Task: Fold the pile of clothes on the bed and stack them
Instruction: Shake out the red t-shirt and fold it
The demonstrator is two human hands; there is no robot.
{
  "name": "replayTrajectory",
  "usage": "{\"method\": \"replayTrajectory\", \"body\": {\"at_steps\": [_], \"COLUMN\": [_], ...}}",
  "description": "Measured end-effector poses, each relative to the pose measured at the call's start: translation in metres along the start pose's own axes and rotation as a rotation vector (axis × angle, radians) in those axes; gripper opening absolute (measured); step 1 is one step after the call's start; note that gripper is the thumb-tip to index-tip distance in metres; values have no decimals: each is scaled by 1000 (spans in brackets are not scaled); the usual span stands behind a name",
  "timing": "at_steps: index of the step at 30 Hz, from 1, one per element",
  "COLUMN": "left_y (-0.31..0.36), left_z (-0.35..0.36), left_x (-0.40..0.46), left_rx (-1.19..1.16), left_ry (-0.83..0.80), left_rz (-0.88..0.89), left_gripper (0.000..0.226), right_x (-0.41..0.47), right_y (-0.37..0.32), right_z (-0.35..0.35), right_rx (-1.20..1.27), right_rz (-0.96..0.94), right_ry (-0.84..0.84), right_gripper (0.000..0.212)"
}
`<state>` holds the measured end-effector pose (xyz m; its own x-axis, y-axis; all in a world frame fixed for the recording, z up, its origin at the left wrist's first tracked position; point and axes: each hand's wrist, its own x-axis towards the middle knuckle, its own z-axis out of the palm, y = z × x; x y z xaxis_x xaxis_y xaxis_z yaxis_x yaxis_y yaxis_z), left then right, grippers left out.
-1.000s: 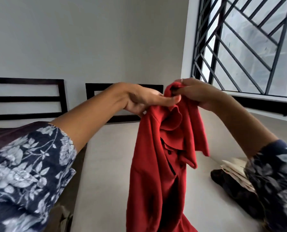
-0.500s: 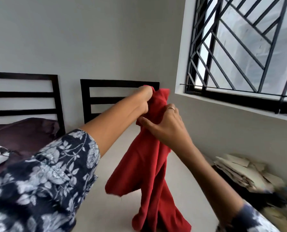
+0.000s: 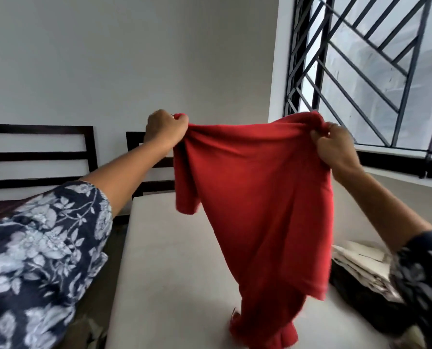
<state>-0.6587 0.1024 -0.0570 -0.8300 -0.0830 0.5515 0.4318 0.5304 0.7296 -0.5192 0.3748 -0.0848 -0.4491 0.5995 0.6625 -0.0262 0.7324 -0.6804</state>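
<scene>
Left hand and right hand each grip the red shirt at its top corners, fingers curled tight, cloth hanging over the bed.

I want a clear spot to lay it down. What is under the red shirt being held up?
Under the red shirt is the pale bed, and its lower end seems to touch it. The bed directly behind the hanging cloth is hidden.
</scene>
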Motion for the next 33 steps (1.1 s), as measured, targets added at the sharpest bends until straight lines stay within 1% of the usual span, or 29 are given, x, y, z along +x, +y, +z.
{"method": "replayTrajectory", "body": {"at_steps": [3,4,5,8,9,10,12,13,14,15,16,17,19,20,21,23,25,27,29,31,33], "left_y": [18,23,26,28,26,23,12,6,0,-4,-7,-9,-14,-19,-25,-36,-40,-36,-30,-23,-19], "left_z": [-3,-6,-7,-14,-19,-24,-30,-31,-31,-29,-27,-25,-25,-28,-30,-37,-45,-55,-67,-79,-90], "left_x": [5,7,10,16,17,19,23,24,22,20,17,13,12,15,16,13,7,4,6,7,4], "left_rx": [-361,-412,-408,-287,-212,-101,160,252,306,338,350,351,307,306,370,602,713,718,659,600,611], "left_ry": [19,32,32,-42,-93,-148,-247,-280,-304,-320,-329,-325,-283,-283,-300,-355,-375,-295,-221,-209,-205], "left_rz": [-62,-60,-16,277,360,425,522,567,618,667,705,725,677,638,604,576,571,580,552,509,517], "left_gripper": [23,25,30,53,54,51,43,42,40,37,34,36,59,66,62,45,42,47,51,57,60], "right_x": [24,32,39,54,55,55,49,46,42,38,35,31,24,20,15,7,6,7,8,2,-6], "right_y": [-16,-21,-25,-36,-37,-36,-26,-19,-11,-6,0,4,10,12,15,23,24,15,4,-7,-11], "right_z": [-14,-20,-26,-48,-55,-62,-73,-75,-76,-75,-74,-73,-68,-65,-62,-58,-56,-58,-65,-73,-78], "right_rx": [-12,-9,-18,-125,-171,-247,-520,-631,-658,-604,-485,-333,-11,92,109,-17,-76,-53,-66,-86,-79], "right_rz": [-36,-39,-44,-62,-64,-55,-28,-7,16,39,74,115,190,223,243,196,125,61,-1,-91,-212], "right_ry": [40,55,70,103,88,56,-35,-84,-119,-137,-152,-150,-94,-27,46,118,120,161,256,364,403], "right_gripper": [30,31,32,31,32,32,33,33,30,24,17,18,31,36,38,34,28,27,26,29,29]}}
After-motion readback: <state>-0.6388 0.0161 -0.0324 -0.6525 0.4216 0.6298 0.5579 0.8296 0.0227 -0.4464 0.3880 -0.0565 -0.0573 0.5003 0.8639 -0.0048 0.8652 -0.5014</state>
